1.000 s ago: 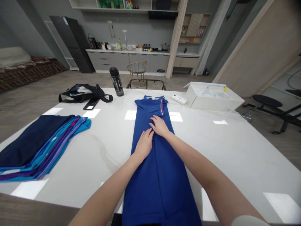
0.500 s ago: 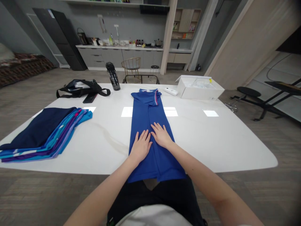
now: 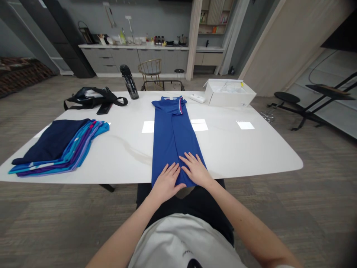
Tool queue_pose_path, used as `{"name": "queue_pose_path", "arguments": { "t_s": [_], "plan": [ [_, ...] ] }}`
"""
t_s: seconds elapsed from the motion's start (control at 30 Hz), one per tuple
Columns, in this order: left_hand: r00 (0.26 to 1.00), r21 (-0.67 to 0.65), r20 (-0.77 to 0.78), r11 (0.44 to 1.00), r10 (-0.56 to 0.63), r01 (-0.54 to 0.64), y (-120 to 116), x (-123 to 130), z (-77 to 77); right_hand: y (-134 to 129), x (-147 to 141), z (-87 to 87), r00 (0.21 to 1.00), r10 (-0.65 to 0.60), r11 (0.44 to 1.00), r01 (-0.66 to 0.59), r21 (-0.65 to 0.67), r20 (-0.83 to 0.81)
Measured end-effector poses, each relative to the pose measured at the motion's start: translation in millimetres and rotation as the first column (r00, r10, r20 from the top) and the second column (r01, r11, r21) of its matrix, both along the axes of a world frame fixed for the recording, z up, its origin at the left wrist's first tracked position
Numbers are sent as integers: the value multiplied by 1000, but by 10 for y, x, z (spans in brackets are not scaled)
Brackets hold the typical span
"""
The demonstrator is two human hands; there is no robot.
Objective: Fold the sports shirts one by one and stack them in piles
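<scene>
A blue short-sleeved shirt (image 3: 174, 132) lies lengthwise on the white table, its sides folded inward into a long strip. Its collar and a sleeve with a red and white trim are at the far end, and the hem reaches over the near table edge. My left hand (image 3: 166, 182) lies flat on the lower left part of the shirt, fingers stretched out. On the lower right part rests my right hand (image 3: 196, 169), also flat with fingers spread. Neither hand grips the cloth.
A stack of folded clothes (image 3: 60, 143) sits at the left of the white table (image 3: 237, 152). Farther back are a black bag (image 3: 93, 98), a phone (image 3: 104, 108), a dark bottle (image 3: 129, 82), a white handheld device (image 3: 197, 98) and an open white box (image 3: 230, 95). Chairs stand beyond.
Both hands have slid down the shirt toward its hem and the near table edge. The camera view has shifted and tilted, showing more of my body.
</scene>
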State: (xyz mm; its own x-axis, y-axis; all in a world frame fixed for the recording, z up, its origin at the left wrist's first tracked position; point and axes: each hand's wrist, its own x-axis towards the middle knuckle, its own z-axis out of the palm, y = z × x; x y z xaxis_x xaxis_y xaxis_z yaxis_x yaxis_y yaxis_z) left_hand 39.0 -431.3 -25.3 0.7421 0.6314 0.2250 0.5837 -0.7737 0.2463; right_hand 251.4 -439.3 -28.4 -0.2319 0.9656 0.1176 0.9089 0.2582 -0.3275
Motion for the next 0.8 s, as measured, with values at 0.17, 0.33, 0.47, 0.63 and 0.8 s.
{"name": "queue_pose_path", "arguments": {
  "t_s": [0.17,0.33,0.47,0.63,0.8],
  "plan": [
    [995,21,76,998,-65,63,-39,-77,-44,-157,-17,29,999,16,998,-13,60,-51],
    [984,84,154,993,-89,77,-139,-85,-102,-171,-2,62,993,52,992,-39,117,-106],
    [984,110,157,992,-80,63,-215,-57,-94,-176,10,65,991,74,991,-61,118,-109],
    [985,56,159,997,-62,53,-232,-59,-43,-233,32,75,990,94,992,-84,91,-103],
    [998,29,11,997,-65,65,-215,-133,-31,-374,109,113,974,196,979,-188,76,-111]
  ]
}}
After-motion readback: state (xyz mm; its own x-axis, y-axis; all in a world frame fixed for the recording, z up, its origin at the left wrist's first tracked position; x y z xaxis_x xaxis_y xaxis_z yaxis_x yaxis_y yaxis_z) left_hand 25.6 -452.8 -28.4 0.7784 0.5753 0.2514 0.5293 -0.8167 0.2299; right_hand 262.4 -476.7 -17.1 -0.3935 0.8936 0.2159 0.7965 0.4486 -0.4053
